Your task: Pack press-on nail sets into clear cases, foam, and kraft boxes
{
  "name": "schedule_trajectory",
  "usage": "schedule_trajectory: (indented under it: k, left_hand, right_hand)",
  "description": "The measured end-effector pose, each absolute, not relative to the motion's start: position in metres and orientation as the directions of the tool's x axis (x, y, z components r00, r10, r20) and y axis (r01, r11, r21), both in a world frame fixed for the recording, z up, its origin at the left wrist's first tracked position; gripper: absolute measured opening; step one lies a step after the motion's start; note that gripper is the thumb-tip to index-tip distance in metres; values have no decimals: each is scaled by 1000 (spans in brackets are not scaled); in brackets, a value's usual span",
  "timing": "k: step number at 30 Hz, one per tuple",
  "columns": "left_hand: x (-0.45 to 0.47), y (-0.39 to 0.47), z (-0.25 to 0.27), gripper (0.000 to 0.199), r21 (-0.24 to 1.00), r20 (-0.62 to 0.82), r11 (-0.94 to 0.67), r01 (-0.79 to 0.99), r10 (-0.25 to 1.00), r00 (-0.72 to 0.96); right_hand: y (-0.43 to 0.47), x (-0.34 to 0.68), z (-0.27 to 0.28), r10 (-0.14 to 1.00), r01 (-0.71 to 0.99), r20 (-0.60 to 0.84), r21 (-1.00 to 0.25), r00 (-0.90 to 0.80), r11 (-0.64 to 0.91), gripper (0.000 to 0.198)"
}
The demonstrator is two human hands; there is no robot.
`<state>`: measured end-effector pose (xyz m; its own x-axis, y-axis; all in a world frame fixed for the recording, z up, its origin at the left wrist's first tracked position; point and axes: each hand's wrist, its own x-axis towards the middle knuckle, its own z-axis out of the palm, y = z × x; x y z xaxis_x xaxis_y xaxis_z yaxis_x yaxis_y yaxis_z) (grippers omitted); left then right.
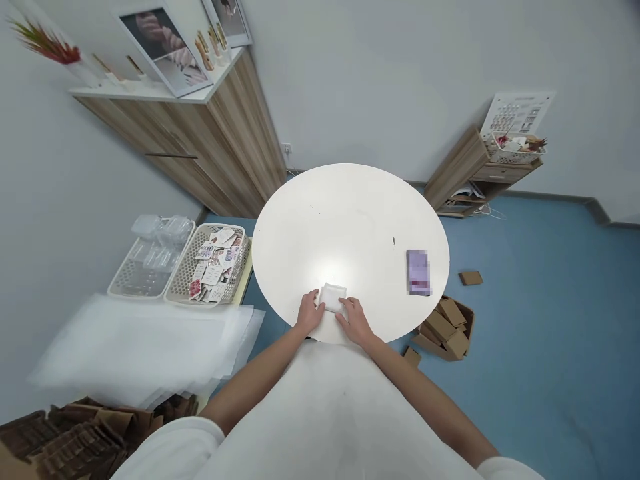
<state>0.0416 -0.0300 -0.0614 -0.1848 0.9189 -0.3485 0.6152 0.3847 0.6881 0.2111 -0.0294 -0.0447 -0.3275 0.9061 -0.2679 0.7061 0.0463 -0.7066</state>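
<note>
A small, squarish white packet, seemingly wrapped in translucent foam sheet, lies near the front edge of the round white table. My left hand is at its left side, fingers curved and thumb against the lower left corner. On the opposite side, my right hand has its fingertips on the right edge and its thumb near the bottom edge. Between them the two hands hold the packet down on the tabletop. What is inside the wrapping cannot be made out.
A purple phone-like item lies at the table's right. Small cardboard boxes fill a bin on the floor. At left are a basket of printed cards, a basket of clear plastic boxes, foam sheets and brown cardboard.
</note>
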Motion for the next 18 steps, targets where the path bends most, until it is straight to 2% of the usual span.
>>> schedule_trajectory:
  k: [3, 6, 9, 12, 15, 18]
  left_hand:
    - [41, -31, -61, 46, 658, -385, 438, 613, 895, -226]
    - [41, -33, -61, 40, 658, -418, 431, 617, 891, -177]
    - [44, -36, -59, 37, 664, -432, 418, 619, 891, -139]
    - [49, -41, -56, 46, 646, -436, 465, 605, 876, -208]
    - [53, -45, -56, 53, 660, -441, 481, 577, 870, -221]
    - [54, -44, -55, 52, 686, -458, 477, 550, 870, -184]
  right_hand:
    - [-30, 205, -49, 875, 639, -367, -764, -315, -91, 43]
    - [-25, 202, -54, 852, 568, -426, -799, -303, -197, 42]
    - [-25, 204, -61, 852, 559, -417, -808, -316, -188, 42]
    - [-33, 206, -67, 865, 582, -409, -793, -291, -179, 49]
    - [-40, 204, -70, 860, 531, -438, -809, -263, -250, 57]
    - [-41, 199, -70, 847, 439, -473, -832, -244, -339, 59]
